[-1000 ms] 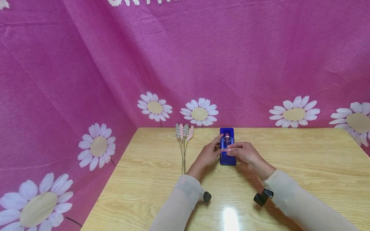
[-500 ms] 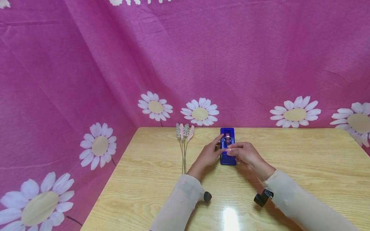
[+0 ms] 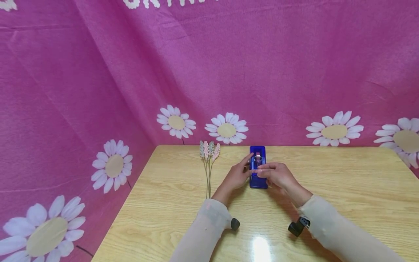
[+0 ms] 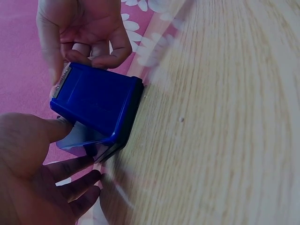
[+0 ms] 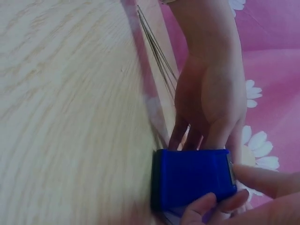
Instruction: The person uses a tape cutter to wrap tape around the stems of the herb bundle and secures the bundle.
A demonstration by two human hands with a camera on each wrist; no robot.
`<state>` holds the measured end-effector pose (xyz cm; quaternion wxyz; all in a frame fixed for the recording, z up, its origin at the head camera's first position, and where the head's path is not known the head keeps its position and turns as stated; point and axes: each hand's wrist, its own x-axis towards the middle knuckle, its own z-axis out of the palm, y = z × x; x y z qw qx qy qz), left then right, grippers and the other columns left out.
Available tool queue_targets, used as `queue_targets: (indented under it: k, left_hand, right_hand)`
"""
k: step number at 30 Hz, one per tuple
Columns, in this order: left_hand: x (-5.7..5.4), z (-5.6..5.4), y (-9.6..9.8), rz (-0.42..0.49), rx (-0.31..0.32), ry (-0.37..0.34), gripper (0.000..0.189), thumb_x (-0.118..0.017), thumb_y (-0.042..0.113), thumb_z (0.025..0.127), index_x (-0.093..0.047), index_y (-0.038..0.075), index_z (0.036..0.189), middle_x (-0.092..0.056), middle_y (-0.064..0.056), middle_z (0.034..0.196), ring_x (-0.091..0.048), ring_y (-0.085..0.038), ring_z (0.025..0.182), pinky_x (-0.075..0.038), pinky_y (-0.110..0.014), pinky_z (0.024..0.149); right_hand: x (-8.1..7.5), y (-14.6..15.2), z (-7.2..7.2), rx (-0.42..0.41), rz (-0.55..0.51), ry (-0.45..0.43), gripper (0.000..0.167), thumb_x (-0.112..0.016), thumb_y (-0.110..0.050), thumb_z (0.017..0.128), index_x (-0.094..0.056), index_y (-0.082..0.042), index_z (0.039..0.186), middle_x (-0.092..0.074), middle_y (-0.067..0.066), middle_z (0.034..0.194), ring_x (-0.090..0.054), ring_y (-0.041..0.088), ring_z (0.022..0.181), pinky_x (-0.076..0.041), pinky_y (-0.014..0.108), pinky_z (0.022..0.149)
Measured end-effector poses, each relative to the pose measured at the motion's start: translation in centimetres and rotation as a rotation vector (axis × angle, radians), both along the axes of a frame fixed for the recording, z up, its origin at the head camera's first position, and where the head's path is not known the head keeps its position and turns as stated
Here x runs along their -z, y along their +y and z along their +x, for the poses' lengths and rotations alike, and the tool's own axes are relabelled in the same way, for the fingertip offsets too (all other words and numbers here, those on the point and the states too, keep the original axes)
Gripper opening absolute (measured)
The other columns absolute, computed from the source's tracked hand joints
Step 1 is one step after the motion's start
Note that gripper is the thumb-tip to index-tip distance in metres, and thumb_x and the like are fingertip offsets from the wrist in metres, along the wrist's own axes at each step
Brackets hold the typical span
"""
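A blue tape dispenser (image 3: 258, 182) with a dark base stands on the wooden table near its far edge. Its serrated metal cutter (image 4: 61, 83) shows in the left wrist view. My left hand (image 3: 236, 177) holds the dispenser from the left, thumb against its side near the cutter end and the other fingers spread along it. From the right, my right hand (image 3: 280, 176) has its thumb and index finger together at the cutter, with other fingers curled by the blue side (image 5: 192, 176). I cannot tell whether a tape end lies between those fingertips.
Several pink and grey artificial flower sprigs (image 3: 209, 151) on thin stems lie left of the hands. A pink cloth (image 3: 278, 72) with white daisies hangs behind and left of the table (image 3: 343, 182). Small black devices (image 3: 296, 227) sit at both wrists.
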<state>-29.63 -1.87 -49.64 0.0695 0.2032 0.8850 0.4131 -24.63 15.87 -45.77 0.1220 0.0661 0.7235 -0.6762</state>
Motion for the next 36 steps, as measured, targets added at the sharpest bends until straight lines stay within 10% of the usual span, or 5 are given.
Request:
queue_targets:
  k: [15,36]
  left_hand:
    - [0.1,0.0,0.1,0.002,-0.009,0.010,0.062,-0.059,0.024,0.106,-0.033,0.032,0.162,-0.059,-0.013,0.146,-0.060,-0.029,0.132,-0.043,-0.042,0.113]
    - [0.1,0.0,-0.1,-0.004,0.002,0.049,0.063,-0.059,0.017,0.106,-0.034,0.029,0.162,-0.061,-0.015,0.144,-0.062,-0.030,0.128,-0.045,-0.040,0.111]
  right_hand:
    - [-0.1,-0.2,-0.2,0.048,-0.015,-0.068,0.035,-0.065,-0.017,0.102,-0.063,0.009,0.125,-0.061,-0.006,0.069,-0.044,0.005,0.052,-0.049,0.026,0.060]
    - [-0.4,-0.5,1.1,0.037,-0.024,-0.055,0.038,-0.065,-0.016,0.102,-0.064,0.010,0.129,-0.078,-0.001,0.096,-0.056,0.011,0.083,-0.050,0.028,0.067]
